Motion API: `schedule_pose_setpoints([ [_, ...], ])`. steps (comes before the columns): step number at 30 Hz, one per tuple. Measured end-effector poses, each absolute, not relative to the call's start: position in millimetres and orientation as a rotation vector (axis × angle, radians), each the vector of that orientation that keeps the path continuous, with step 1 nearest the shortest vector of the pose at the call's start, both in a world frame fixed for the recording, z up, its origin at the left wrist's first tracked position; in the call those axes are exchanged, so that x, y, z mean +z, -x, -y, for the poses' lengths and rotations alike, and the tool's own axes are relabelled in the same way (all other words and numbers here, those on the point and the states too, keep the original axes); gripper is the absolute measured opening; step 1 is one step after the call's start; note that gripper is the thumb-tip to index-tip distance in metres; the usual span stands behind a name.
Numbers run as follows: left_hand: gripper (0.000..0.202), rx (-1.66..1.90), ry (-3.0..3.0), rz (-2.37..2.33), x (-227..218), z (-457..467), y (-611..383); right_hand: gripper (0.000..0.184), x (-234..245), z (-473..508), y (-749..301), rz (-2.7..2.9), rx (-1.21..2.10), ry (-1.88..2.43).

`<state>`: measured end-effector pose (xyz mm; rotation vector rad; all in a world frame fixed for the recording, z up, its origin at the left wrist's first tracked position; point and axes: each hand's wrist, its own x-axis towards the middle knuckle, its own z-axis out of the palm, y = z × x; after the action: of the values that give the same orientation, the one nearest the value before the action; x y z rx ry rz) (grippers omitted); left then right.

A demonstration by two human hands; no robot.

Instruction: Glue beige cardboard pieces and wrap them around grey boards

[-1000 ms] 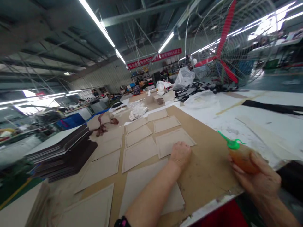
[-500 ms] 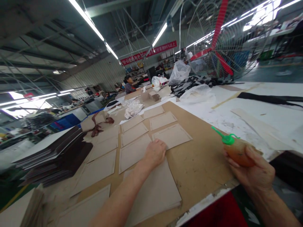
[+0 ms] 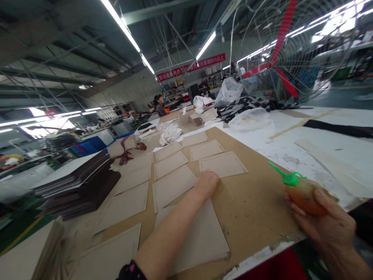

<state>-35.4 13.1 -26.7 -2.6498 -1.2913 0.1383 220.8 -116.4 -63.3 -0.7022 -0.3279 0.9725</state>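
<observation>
Two hands at the table (image 3: 294,155), and it's the right hand (image 3: 326,217) that has the bottle (image 3: 305,199)! It's clamped around the amber body, out by the near right corner of the brown board (image 3: 247,210). Over on the other side, my left hand (image 3: 207,182) is down at the far edge of the near stack of sheets (image 3: 204,239), knuckles up, fingers curled under; whether they pinch a sheet or merely press, I cannot tell from here.

Now the line that matters: the stack lies to the left of the bottle, well apart from it, bare board between. My left hand is the nearer of the two, right on the stack, with my left forearm (image 3: 171,233) stretched across it. The back-right sheet (image 3: 225,164) sits just beyond those knuckles, its long axis running left to right on a slight slant.

And the bottle? Tipped well over, nowhere near upright! Its long axis runs slantwise, butt end back to the right, green nozzle (image 3: 290,179) leading left and a little away from me, pointing toward the sheets' side.
</observation>
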Motion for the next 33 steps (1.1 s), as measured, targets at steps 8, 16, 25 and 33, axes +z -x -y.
schedule_pose_setpoints([
  [8, 0.026, -0.316, 2.630, 1.543, 26, 34, 113, 0.030, -60, 115, -224, 0.457, 0.937, 0.588],
  [16, 0.053, -0.328, 2.730, 1.672, -12, 203, 156, 0.029, -61, 113, -222, 0.427, 0.900, 0.632],
  [25, 0.031, -0.529, 2.657, 1.773, -36, 246, 146, 0.032, -59, 113, -216, 0.458, 0.889, 0.767],
  [33, 0.025, -0.124, 2.546, 1.429, -35, 247, 144, 0.032, -55, 113, -215, 0.444, 0.871, 0.816],
])
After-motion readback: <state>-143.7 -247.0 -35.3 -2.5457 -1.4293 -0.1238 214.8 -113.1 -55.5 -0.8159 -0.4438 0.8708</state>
